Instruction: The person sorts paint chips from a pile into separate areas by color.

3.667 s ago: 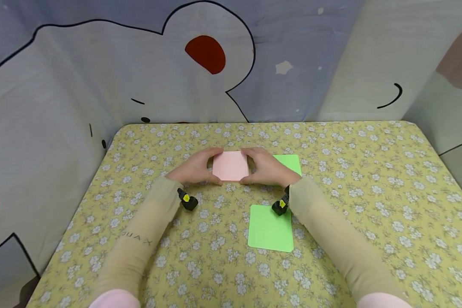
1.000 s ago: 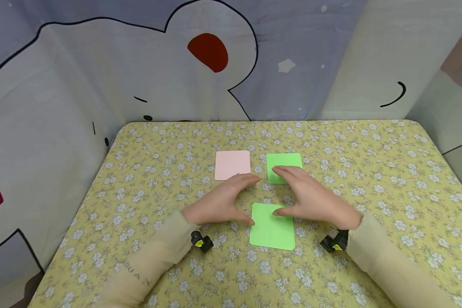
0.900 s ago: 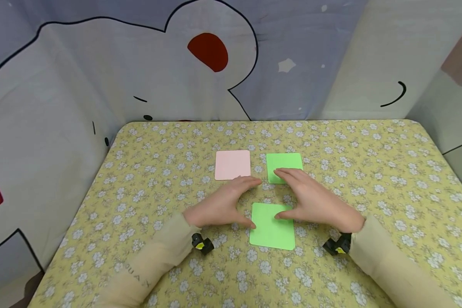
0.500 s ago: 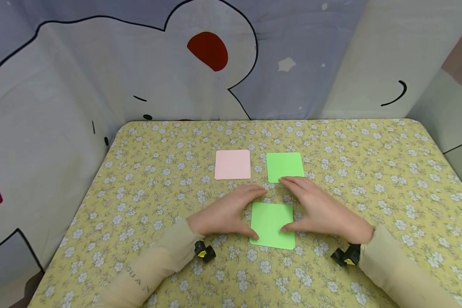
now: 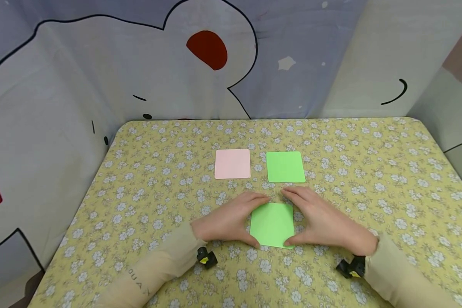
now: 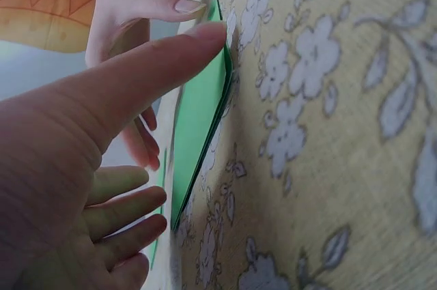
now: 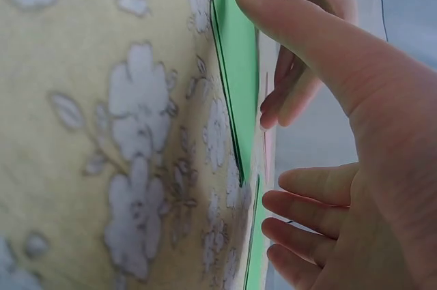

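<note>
A square piece of green paper (image 5: 272,226) with rounded corners lies flat near the middle of the table. Its edge looks layered in both wrist views. My left hand (image 5: 231,218) is at its left side, thumb by the near left corner and fingers by the far left corner. On the other side is my right hand (image 5: 327,220), its thumb at the near right corner and its fingers just beyond the far right corner. Both hands have thumb and fingers spread apart. In the wrist views the thumbs are close to the paper's edge; whether they touch it I cannot tell.
Farther back lie a pink paper square (image 5: 232,164) and, to its right, a second green paper square (image 5: 285,167). A yellow floral cloth (image 5: 369,192) covers the table. A printed curtain (image 5: 312,60) hangs behind it.
Both hands have left the pink square, which now lies uncovered. They have come nearer and to the right, and in the last second moved down along the near green square to its corners.
</note>
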`<state>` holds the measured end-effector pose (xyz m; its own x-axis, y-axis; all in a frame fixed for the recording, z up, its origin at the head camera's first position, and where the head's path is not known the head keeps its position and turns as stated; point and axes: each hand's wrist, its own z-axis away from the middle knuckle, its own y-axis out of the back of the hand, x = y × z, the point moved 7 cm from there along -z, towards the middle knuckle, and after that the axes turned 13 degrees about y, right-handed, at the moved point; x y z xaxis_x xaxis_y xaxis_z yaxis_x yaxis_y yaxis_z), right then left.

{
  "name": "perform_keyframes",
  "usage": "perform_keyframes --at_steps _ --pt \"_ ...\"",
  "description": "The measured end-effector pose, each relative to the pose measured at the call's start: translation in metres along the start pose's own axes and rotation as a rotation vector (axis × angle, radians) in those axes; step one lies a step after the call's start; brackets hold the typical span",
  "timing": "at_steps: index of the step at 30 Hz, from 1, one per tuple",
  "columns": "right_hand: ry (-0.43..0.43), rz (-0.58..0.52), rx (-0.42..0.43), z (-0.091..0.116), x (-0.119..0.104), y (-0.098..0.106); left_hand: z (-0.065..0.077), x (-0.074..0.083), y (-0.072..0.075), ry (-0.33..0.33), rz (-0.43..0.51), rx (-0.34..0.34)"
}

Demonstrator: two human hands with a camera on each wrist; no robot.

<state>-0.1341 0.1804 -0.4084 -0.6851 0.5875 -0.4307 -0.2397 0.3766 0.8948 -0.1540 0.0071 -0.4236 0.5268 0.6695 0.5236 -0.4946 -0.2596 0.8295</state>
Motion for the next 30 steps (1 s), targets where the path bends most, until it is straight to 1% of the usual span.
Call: perform_keyframes --at_steps 5,9,18,30 --pt "0.002 -0.008 0.001 0.0024 -0.0003 -0.0038 0.0000 0.0000 -0.0012 -0.007 -0.006 0.003" --pt "0.000 -0.010 -0.001 0.0034 0.0006 -0.0053 -0.0006 -0.0019 -0.0018 0.001 -0.001 0.003" --pt "0.004 -0.013 0.001 0.0039 0.0027 -0.0062 -0.0029 -0.0047 0.0007 0.008 0.009 0.028" --pt "0.017 -0.011 0.004 0.0025 0.0009 -0.0053 -0.0029 -0.0023 0.0018 0.000 0.024 0.060"
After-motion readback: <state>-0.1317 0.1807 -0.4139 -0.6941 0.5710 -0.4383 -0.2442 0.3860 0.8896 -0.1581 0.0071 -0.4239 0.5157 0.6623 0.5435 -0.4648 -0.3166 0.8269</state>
